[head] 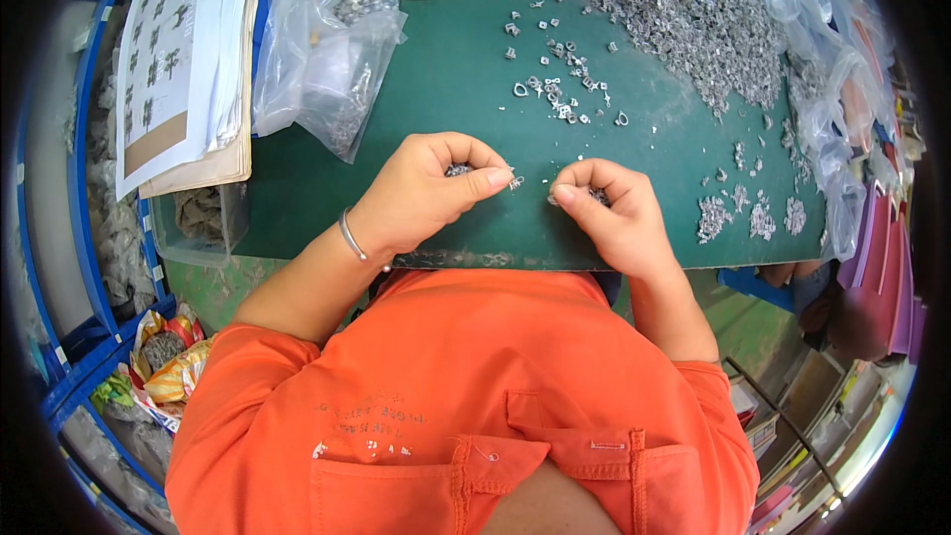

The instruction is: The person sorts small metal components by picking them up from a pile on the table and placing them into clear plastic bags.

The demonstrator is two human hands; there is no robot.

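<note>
Above the front part of the green tabletop [461, 74], my left hand [427, 189] pinches a small silvery metal piece [517, 181] between thumb and forefinger. More grey metal pieces [458, 169] show inside its curled fingers. My right hand [620, 219] is a short way to the right, thumb pressed to forefinger, with a bit of metal [553, 200] peeking out at the tips. A cluster of small metal parts [599, 196] sits within its bent fingers. Beyond both hands lie scattered small castings [568, 85], some square and some ring-shaped.
A large heap of metal castings [691, 37] covers the back right. Several small piles [761, 219] lie at right. Plastic bags [334, 67], a paper stack [167, 74] and a clear bin [238, 227] are at left. Another person [847, 323] is low at right.
</note>
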